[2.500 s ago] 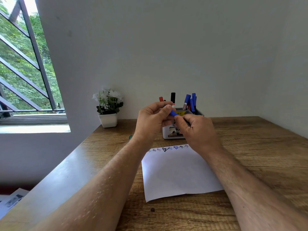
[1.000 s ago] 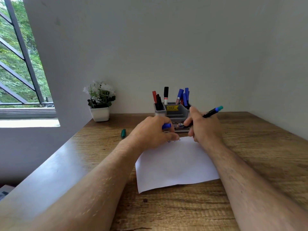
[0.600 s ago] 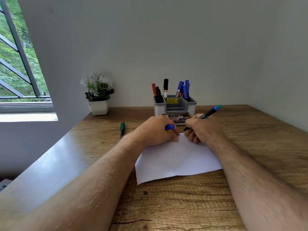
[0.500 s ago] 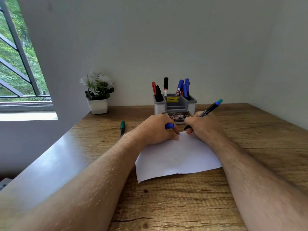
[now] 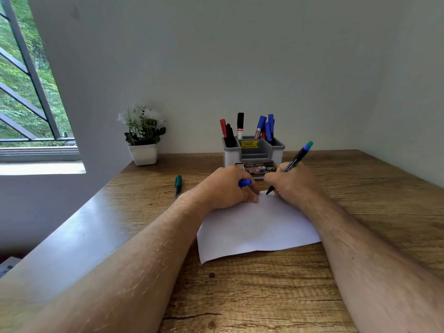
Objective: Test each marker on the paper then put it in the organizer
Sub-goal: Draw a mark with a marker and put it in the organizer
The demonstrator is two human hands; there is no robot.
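Observation:
A white sheet of paper lies on the wooden desk. My right hand grips a black marker with a blue-green end, its tip resting on the paper's far edge. My left hand presses on the paper's far left part and holds the marker's blue cap. Behind both hands stands the grey and white organizer with several red, black and blue markers upright in it. A green marker lies on the desk left of the paper.
A small white pot with white flowers stands at the back left against the wall. The desk's left edge runs beside a window with bars. Bare wooden desk spreads to the right of the paper.
The cap came off the marker in front of the organizer. Both hands dropped to the paper; the left holds the cap, the right set the tip on the far edge.

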